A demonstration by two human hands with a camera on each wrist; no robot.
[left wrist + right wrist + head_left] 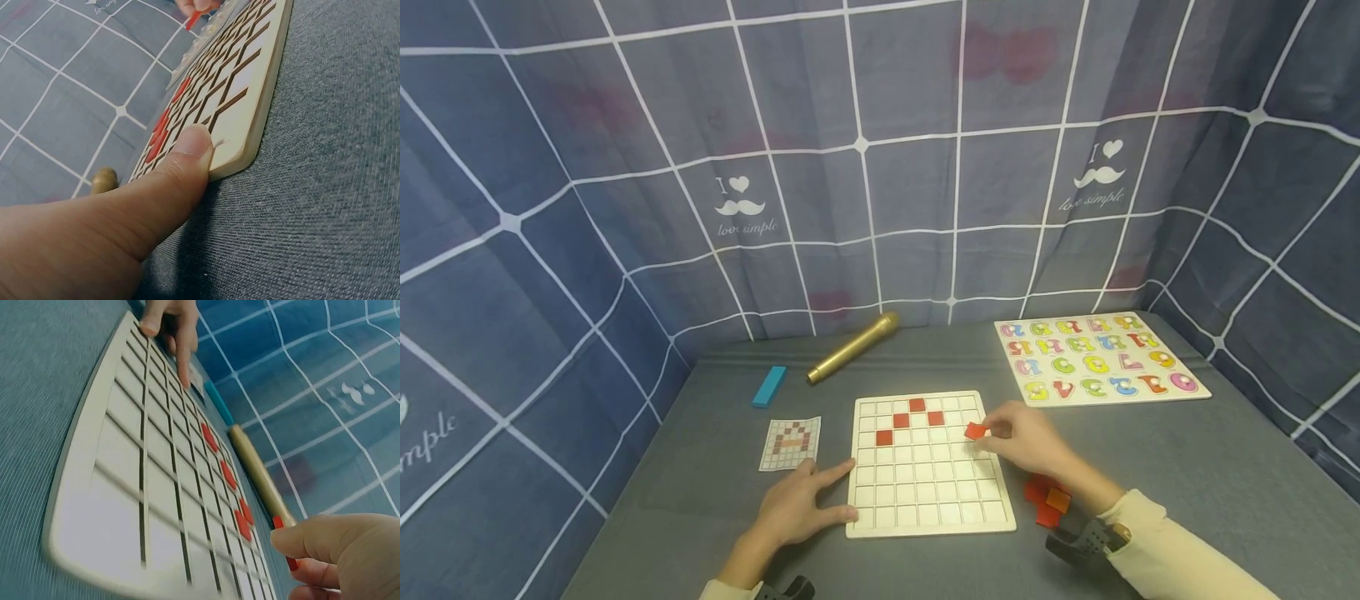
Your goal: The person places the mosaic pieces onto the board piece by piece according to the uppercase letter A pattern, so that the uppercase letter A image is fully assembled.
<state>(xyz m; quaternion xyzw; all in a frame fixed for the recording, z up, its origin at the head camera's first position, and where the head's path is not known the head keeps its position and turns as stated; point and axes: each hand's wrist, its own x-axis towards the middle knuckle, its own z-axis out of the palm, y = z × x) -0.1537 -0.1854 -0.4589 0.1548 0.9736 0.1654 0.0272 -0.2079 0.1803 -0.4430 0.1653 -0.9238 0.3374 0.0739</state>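
Observation:
A pale wooden grid board (936, 492) lies flat on the table, with several red square tiles (901, 421) set in its upper cells. My left hand (793, 504) steadies the board's left edge, thumb and index finger stretched out onto it; the left wrist view has the thumb (192, 142) pressing near a corner. Between thumb and fingers, my right hand (1026, 437) pinches a red square tile (975, 431) over the board's right side. That tile (285, 544) is seen edge-on in the right wrist view, above the board surface. Left of the board lies a printed pattern card (790, 444).
Loose red and orange tiles (1047, 500) are heaped under my right forearm. A number puzzle board (1101, 360) lies at the back right. Behind the grid board are a gold microphone-shaped stick (853, 348) and a blue block (769, 387). A tile-patterned curtain (910, 192) borders the table.

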